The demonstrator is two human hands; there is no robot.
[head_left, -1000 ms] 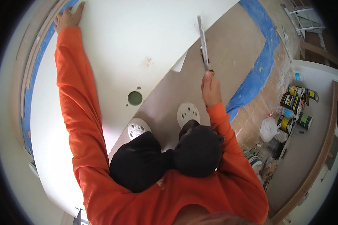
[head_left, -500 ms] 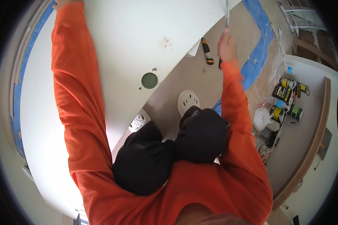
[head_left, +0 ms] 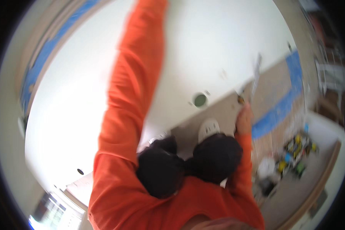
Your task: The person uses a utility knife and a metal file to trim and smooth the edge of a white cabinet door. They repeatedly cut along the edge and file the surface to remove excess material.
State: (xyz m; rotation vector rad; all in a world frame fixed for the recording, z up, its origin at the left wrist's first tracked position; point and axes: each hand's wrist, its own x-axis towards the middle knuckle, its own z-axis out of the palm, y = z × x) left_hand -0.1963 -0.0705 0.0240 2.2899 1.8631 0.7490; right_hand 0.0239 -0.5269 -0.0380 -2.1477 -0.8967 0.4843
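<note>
A large white door slab (head_left: 211,42) lies in front of me, with a round bored hole (head_left: 200,100) near its close edge. My left arm (head_left: 132,76) stretches forward across the slab, and the hand runs out past the top of the picture. Beyond the slab's right edge, my right hand (head_left: 244,120) is closed around a long, narrow, greyish tool (head_left: 256,76). Its thin strip points up and away; blur hides what kind of tool it is. A small yellow-and-black item (head_left: 240,99) is on the floor close to that hand.
Blue tape (head_left: 278,115) runs along the floor covering at right. Several cans and bottles (head_left: 295,153) and a white bag (head_left: 267,167) are grouped at the right. A white metal rack (head_left: 331,76) stands at far right. My shoe (head_left: 209,128) is beside the slab's edge.
The view has swung, so the slab now fills more of the top. My left hand has gone out of the picture. My right hand is lower and closer to my body, still gripping the tool.
</note>
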